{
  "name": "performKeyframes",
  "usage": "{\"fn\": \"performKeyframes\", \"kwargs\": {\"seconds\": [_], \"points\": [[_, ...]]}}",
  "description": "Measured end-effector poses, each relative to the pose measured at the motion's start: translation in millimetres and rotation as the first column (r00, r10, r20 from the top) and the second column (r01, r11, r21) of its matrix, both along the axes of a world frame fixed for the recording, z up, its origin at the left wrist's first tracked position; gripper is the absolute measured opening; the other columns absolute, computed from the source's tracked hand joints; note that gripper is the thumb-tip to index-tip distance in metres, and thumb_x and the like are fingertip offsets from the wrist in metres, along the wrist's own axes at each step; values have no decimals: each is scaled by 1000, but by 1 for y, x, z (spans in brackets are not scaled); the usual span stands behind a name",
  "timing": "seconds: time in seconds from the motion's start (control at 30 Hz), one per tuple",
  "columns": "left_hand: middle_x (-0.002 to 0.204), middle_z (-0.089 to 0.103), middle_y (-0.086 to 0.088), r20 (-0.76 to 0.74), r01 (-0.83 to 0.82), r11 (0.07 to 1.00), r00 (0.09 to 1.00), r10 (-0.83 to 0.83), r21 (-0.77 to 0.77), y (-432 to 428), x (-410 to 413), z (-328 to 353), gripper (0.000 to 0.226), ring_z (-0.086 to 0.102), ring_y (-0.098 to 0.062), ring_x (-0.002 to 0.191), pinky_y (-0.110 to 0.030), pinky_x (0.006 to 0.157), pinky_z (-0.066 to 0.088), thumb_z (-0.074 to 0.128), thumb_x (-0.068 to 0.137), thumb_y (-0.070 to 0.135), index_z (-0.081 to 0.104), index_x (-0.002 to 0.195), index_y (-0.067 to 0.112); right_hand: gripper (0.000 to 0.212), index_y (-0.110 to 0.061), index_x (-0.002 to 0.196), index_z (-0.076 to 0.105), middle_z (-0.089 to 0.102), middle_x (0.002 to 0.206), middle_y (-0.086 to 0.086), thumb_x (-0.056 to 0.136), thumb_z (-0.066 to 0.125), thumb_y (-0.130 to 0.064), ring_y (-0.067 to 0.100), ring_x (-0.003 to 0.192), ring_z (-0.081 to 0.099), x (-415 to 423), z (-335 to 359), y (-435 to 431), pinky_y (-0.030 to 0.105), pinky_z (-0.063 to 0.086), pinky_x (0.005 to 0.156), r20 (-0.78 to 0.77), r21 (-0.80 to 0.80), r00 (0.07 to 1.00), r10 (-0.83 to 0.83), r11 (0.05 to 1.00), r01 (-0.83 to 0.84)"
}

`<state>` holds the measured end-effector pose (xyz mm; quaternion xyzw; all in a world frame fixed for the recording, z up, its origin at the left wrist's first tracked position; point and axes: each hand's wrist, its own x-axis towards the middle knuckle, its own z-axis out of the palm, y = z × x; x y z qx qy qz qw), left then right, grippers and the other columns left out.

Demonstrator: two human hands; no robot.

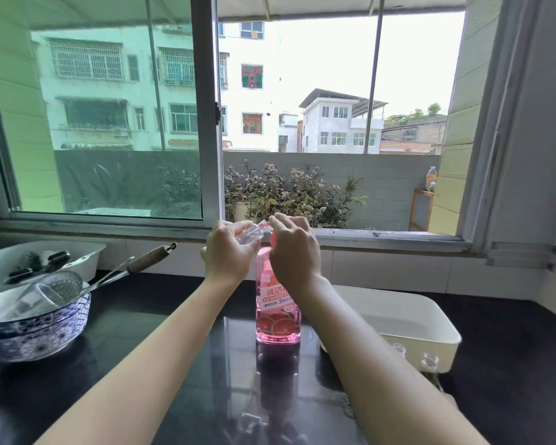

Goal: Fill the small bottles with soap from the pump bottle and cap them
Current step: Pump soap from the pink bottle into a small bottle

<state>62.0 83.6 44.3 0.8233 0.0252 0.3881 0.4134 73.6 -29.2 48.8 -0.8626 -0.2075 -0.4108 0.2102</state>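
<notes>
At mid-frame the left hand [228, 248] is gripping a clear small bottle [252, 234], tilting its mouth toward the top of the pink pump bottle [278, 316], which is standing on the dark counter [174, 316]. The right hand [294, 252] is curling over that top, hiding the pump. At lower right, two more bottles [429, 359] are standing just in front of a white tray [398, 316]. At left, a patterned bowl [36, 329] is holding a skimmer [65, 285].

Home kitchen: dark counter [174, 316], bowl with utensils [36, 329], window [206, 123].
</notes>
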Motion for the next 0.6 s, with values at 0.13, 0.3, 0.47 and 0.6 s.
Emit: {"fn": "performKeyframes", "kwargs": {"seconds": [0.13,0.3,0.47,0.6], "points": [[109,62,-9,-14,-12,1000,1000,12,20,-1,-4,5,34,59,-24,101,-50,92,46,70,77,29,66,110,21,37,-6,118,61,67,119,6,83,50,2,27,108,53,-3,10,-3,36,49,92,-6,-23,1000,2,1000,-2],[109,62,-8,12,-10,1000,1000,10,-9,-2,-5,13,34,60,-23,100,-48,90,49,71,77,27,66,110,20,33,-6,107,66,71,107,9,81,47,5,27,103,56,-3,31,-8,33,51,82,-34,-82,999,-10,997,7],[108,63,-8,22,-31,999,999,32,-26,-2,-4,5,35,60,-23,98,-49,90,49,72,76,30,67,109,20,41,-5,122,60,67,120,6,83,51,5,27,109,55,2,12,-4,36,51,91,37,-28,999,23,999,-22],[105,64,-6,4,-25,999,1000,25,-33,-2,-8,3,33,61,-23,98,-51,92,46,73,75,33,69,105,22,39,-5,117,64,69,117,5,80,56,7,25,106,57,4,2,-1,36,54,87,26,32,998,48,998,-49]]}}
